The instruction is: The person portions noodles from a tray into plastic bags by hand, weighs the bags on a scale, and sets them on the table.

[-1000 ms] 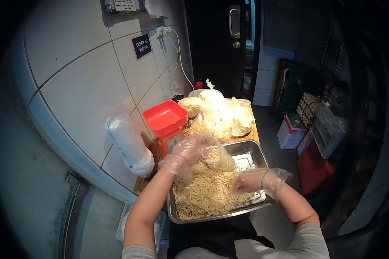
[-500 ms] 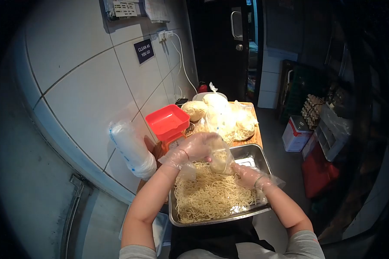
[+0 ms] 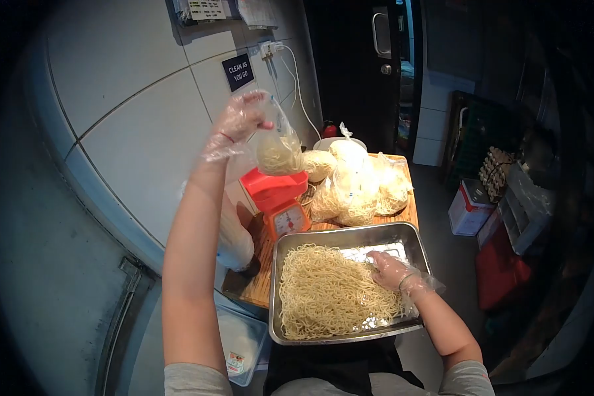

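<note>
My left hand [image 3: 243, 119], in a clear plastic glove, is raised and grips the top of a clear bag of noodles [image 3: 279, 157]. The bag hangs at the red tray [image 3: 274, 188] of an orange scale [image 3: 289, 218]; whether it bears on the tray is unclear. My gloved right hand [image 3: 391, 270] is at the right edge of the loose noodles [image 3: 330, 290] in a metal pan [image 3: 421, 241]. Its fingers point toward the noodles, and their tips are hard to make out.
Filled noodle bags [image 3: 353, 188] stand on the wooden table [image 3: 261, 280] behind the pan. A roll of plastic bags [image 3: 234, 234] is by the left wall. A lidded plastic container [image 3: 241, 343] sits lower left; egg trays [image 3: 496, 173] and a white tin [image 3: 470, 208] are at right.
My left hand has lifted the noodle bag from above the pan up and left to the scale. My right hand has come away from the bag and is now over the noodles.
</note>
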The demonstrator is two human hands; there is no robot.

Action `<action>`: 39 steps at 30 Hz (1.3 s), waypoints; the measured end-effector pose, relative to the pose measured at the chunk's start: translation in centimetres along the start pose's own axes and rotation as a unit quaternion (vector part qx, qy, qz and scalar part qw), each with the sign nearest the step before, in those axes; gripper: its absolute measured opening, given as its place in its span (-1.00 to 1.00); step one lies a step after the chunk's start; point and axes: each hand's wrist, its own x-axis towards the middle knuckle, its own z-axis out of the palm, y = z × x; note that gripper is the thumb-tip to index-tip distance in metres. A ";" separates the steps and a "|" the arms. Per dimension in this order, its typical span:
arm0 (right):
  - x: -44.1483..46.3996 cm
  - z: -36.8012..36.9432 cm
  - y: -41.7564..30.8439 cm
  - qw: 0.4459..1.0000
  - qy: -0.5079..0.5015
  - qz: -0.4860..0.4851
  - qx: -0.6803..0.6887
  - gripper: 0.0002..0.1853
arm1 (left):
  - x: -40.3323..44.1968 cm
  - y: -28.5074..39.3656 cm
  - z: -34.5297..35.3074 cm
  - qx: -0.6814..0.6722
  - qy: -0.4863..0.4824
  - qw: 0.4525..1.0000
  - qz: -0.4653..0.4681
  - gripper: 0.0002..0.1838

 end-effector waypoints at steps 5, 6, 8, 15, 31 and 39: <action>-0.1 1.0 0.1 0.998 0.001 -0.021 -0.063 -0.50 | -3.0 -5.4 1.9 0.179 0.118 0.977 0.008 -0.33; 0.0 1.5 0.3 0.997 -0.001 -0.024 -0.080 -0.52 | -3.5 -7.4 1.7 0.228 0.127 0.965 0.032 -0.33; 0.5 2.8 1.5 0.998 0.008 -0.032 -0.062 -0.56 | -4.9 -9.7 1.5 0.294 0.145 0.943 0.062 -0.33; 0.2 2.1 0.6 0.998 0.011 -0.031 -0.051 -0.64 | -11.8 -10.4 2.5 0.379 0.148 0.903 0.142 -0.42; -0.2 1.1 -0.6 1.000 0.002 -0.019 -0.024 -0.51 | -12.5 -7.2 2.3 0.577 0.021 0.797 0.180 -0.44; -0.1 -1.8 -3.5 0.989 -0.135 0.014 -0.062 -0.59 | -3.2 -4.4 1.6 0.142 0.037 0.980 -0.134 -0.27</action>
